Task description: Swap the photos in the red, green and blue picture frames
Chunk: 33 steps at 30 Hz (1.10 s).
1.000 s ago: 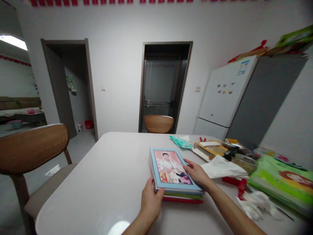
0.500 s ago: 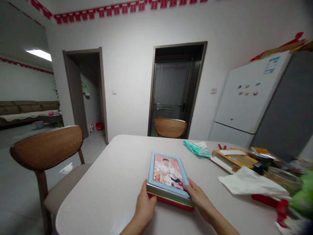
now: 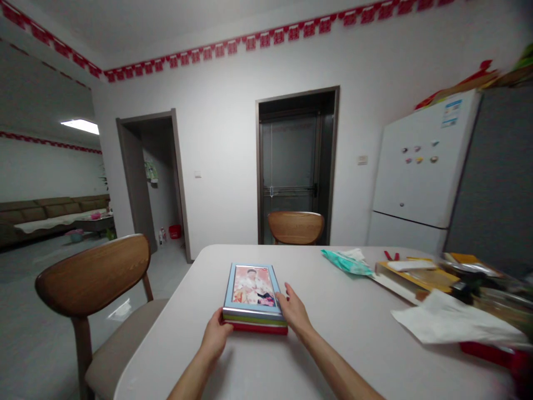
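A stack of three books [image 3: 254, 300] lies on the white table [image 3: 341, 333] in front of me. The top book has a light blue border and a pink photo cover; a green one and a red one show beneath it. My left hand [image 3: 216, 336] holds the stack's near left corner, fingers curled against the edge. At the near right corner my right hand [image 3: 293, 308] rests on the stack's right edge with its fingers lying along the cover.
A wooden chair [image 3: 97, 278] stands at the table's left, another [image 3: 295, 226] at the far end. On the right lie a teal packet [image 3: 345, 262], a yellow box [image 3: 412, 272], white paper [image 3: 449, 319] and clutter. A white fridge [image 3: 420, 172] stands behind.
The stack has slid left and turned straighter in front of me, both hands moving with it. The view has lifted, showing more wall and less of the right-hand clutter.
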{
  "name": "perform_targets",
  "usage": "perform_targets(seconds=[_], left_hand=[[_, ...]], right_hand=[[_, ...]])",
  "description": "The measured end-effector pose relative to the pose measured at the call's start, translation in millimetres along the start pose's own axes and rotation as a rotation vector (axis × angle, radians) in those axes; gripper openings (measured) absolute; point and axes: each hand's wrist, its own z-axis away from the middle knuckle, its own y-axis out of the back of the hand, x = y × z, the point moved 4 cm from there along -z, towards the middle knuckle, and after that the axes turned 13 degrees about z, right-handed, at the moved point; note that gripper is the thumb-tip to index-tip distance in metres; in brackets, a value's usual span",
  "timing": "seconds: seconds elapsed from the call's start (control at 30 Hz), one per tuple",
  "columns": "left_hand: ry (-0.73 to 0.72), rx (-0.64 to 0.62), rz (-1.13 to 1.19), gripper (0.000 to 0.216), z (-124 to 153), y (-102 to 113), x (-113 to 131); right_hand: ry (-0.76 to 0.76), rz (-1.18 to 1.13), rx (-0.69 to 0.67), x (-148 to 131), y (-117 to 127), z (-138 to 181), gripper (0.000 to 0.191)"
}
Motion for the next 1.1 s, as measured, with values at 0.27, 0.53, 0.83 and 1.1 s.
perform_targets(seconds=[0.27, 0.53, 0.83, 1.1], left_hand=[[-0.057, -0.019, 0.187, 0.07, 38, -30, 73], [-0.149, -0.493, 0.537, 0.083, 86, -77, 145], [0.092, -0.266, 0.473, 0.055, 77, -51, 93], [0.353, -0.278, 0.385, 0.064, 66, -53, 82]], right_hand=[[0.143, -0.529, -0.321, -86, 7, 62, 0.069], [0.328, -1.034, -0.561, -166, 38, 104, 0.077], [0.046, -0.908, -0.461, -111, 9, 103, 0.039], [-0.177, -0.911, -0.684, -107, 0, 90, 0.055]])
